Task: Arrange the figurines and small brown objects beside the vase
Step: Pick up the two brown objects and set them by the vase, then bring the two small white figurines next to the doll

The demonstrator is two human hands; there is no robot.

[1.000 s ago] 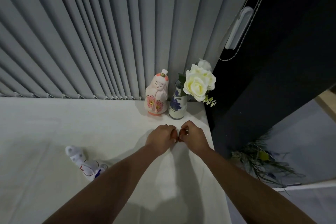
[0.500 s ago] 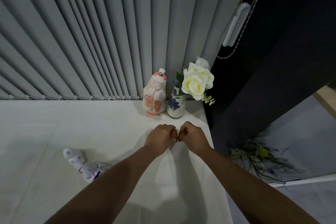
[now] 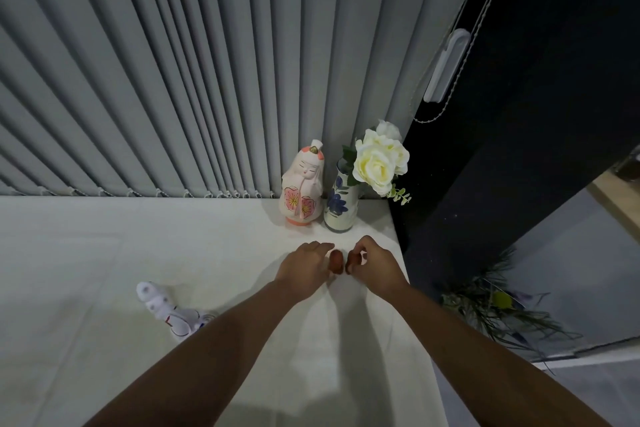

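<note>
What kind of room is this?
Probably a home room, by a window: grey vertical blinds hang behind a white tabletop holding a pink ceramic doll figurine and a blue-flowered vase.

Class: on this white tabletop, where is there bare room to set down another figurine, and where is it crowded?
Free: the wide stretch left of the pink doll, along the blinds. Crowded: the right corner, where doll, vase, both hands and brown objects cluster. A white figurine lies near the left forearm.

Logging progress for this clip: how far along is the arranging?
Done: the pink doll stands upright beside the vase. In hand: two small brown pieces sit in front of the vase between the left hand and right hand. Left: the white figurine lies far off.
</note>
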